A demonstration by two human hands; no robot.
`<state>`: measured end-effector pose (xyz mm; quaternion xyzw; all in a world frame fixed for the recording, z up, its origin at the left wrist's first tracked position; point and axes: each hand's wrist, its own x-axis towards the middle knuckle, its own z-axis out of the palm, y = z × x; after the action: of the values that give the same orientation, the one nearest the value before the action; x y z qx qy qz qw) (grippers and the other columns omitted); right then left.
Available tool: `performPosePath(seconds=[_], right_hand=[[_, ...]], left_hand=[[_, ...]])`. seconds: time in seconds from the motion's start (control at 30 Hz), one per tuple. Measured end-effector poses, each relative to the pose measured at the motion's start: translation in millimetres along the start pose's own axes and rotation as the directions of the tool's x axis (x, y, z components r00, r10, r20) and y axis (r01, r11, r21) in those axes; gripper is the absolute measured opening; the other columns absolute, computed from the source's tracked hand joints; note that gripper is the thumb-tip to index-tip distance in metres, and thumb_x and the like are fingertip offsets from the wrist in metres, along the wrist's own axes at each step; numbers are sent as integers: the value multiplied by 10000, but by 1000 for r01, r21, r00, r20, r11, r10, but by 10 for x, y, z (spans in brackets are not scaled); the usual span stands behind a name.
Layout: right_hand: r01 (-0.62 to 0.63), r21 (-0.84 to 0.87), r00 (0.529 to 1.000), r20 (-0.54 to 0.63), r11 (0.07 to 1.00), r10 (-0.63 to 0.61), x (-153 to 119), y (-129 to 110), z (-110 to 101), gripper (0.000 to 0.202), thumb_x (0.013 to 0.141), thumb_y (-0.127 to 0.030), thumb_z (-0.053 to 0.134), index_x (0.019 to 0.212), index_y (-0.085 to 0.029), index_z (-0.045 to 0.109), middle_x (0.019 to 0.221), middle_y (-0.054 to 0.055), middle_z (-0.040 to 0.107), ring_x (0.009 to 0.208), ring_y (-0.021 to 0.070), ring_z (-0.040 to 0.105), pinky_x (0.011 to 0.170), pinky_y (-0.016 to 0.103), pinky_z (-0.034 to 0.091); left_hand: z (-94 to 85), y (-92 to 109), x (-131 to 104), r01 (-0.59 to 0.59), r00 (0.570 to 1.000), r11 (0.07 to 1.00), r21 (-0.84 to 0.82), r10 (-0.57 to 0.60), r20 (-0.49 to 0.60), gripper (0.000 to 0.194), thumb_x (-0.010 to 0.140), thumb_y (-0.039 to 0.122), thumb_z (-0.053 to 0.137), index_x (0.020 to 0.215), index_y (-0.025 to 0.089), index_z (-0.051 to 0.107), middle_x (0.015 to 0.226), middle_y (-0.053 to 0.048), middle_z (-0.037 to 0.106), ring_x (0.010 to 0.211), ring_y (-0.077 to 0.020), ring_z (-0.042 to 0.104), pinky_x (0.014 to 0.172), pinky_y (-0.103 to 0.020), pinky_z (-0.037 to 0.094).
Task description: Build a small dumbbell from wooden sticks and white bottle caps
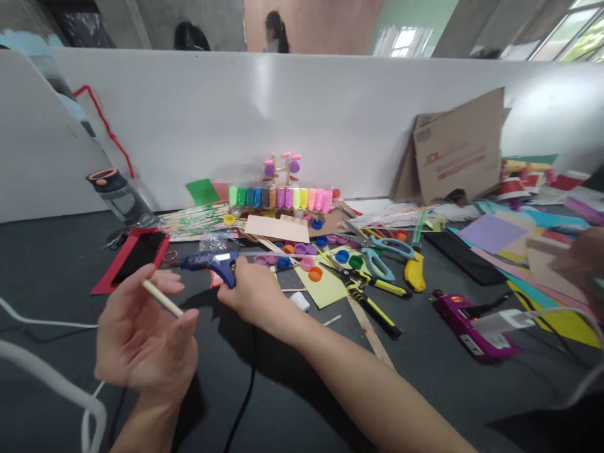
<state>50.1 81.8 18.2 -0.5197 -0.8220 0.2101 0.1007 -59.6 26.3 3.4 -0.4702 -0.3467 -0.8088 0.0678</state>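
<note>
My left hand (148, 333), palm turned up, holds a short pale wooden stick (163, 297) between thumb and fingers. The stick slants down to the right. My right hand (255, 292) is wrapped around the handle of a blue hot glue gun (210, 262), whose nozzle points left, just above and behind my left hand. A clear glue stick (274, 254) juts from the gun's rear. From below my right hand a black cord (244, 402) runs toward the near edge. A small white block (299, 302) lies beside my right wrist.
Scissors (379, 264), yellow-black pliers (372, 308), a yellow cutter (414, 272) and a purple power strip (476, 330) lie to the right. Coloured bottle caps (315, 273) and clay tubes (283, 198) are behind. A water bottle (123, 200) stands back left; white cable (51, 377) loops front left.
</note>
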Motion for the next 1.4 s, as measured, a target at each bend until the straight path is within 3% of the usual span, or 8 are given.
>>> performPosePath(seconds=[0.07,0.2,0.33,0.57,0.8,0.97,1.17,1.4], right_hand=[[-12,28,994,-109,1000,15,-84,48,-212,372,882,-426,585,1111,-133,588,918,122,740,815,278,703,646,329,468],[-20,41,958,-285,999,31,-321,220,-588,245,926,-382,507,1050,-178,566,908,87,707,784,234,636,634,312,376],[71,171,910,-414,983,7,-575,533,-682,144,866,-348,583,899,-214,542,703,-17,577,617,168,488,584,289,296],[144,475,927,-371,868,49,-823,1075,-439,117,885,-311,583,869,-205,538,832,7,593,731,168,517,664,287,388],[80,732,964,-229,676,134,-859,1374,-374,277,913,-438,598,765,-219,513,595,-45,512,506,122,444,478,251,346],[38,906,991,-88,422,101,-919,1501,-288,289,861,-458,721,900,-179,657,630,-3,624,525,126,509,482,239,376],[26,929,991,-72,369,113,-1027,1487,-219,242,836,-422,776,934,-204,740,817,43,730,583,117,548,533,220,447],[12,972,1000,-9,235,-11,-1085,1434,-191,395,872,-608,647,928,-243,790,845,86,722,619,183,584,526,286,463]], left_hand=[[-15,-6,-13,-52,999,998,30,51,18,539,620,452,889,1122,313,751,761,16,628,686,-184,580,759,-402,550],[2,-43,-72,19,998,999,27,-21,65,500,682,447,859,1151,323,740,786,-12,622,712,-196,586,776,-431,548],[38,-88,-151,121,988,991,50,-125,94,470,727,440,830,1173,338,719,860,-13,635,765,-188,605,826,-413,551],[64,-207,-341,252,906,956,148,-287,312,515,701,310,869,1185,267,698,927,-16,661,861,-188,628,912,-388,510],[86,-175,-449,46,810,967,249,-182,558,550,732,302,857,1246,297,660,975,-12,666,926,-199,617,857,-351,508],[104,-175,-488,39,772,965,260,-194,605,567,760,296,837,1289,298,634,1006,-22,651,967,-201,608,855,-350,513],[116,-212,-506,17,751,962,271,-191,632,586,761,306,835,1308,297,625,1026,-30,647,990,-205,597,883,-372,500],[108,-187,-491,-3,731,971,237,-160,663,633,751,328,838,1342,296,614,1028,-34,638,991,-209,588,883,-365,496]])
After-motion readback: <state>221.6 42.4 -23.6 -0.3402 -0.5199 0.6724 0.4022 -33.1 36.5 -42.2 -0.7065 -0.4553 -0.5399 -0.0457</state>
